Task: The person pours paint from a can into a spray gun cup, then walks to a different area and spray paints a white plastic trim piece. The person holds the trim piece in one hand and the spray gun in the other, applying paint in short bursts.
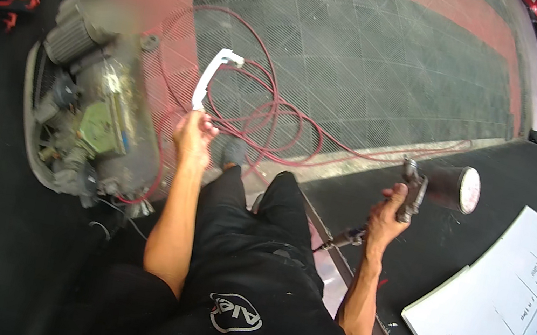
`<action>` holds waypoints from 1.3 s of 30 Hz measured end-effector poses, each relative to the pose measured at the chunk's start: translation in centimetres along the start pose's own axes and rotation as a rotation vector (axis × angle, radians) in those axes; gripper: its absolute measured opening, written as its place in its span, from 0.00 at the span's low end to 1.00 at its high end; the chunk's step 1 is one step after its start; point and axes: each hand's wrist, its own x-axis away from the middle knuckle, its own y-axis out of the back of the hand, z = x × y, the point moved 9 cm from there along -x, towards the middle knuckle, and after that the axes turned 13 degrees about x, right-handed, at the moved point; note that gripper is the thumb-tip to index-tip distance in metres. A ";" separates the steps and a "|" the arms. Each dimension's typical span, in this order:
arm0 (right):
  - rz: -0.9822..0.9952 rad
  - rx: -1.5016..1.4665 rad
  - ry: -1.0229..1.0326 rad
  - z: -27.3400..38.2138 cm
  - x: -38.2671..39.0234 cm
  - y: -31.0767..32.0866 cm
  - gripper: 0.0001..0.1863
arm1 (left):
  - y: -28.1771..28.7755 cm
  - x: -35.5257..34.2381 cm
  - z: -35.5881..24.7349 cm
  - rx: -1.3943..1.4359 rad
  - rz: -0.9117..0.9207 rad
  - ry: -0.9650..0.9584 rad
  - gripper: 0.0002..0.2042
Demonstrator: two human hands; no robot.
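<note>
My left hand is closed around the lower end of a white door handle, long and curved with a hooked far end. It is held up in front of me, above the tiled floor. Off to the right, my right hand grips a metal spray gun by its handle. A dull, stained round cup is attached to the gun and points away to the right. The hose fitting hangs below my right fist. A wide gap separates the gun from the white handle.
On the left stands a dusty air compressor with a motor on top. Red hose lies in loose coils across the grey and red floor tiles. A whiteboard with writing is at the right, against a black surface.
</note>
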 end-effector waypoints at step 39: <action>-0.742 -0.242 -0.734 14.4 -34.2 -9.3 0.25 | -97.5 -16.2 21.8 -0.931 0.974 0.372 0.08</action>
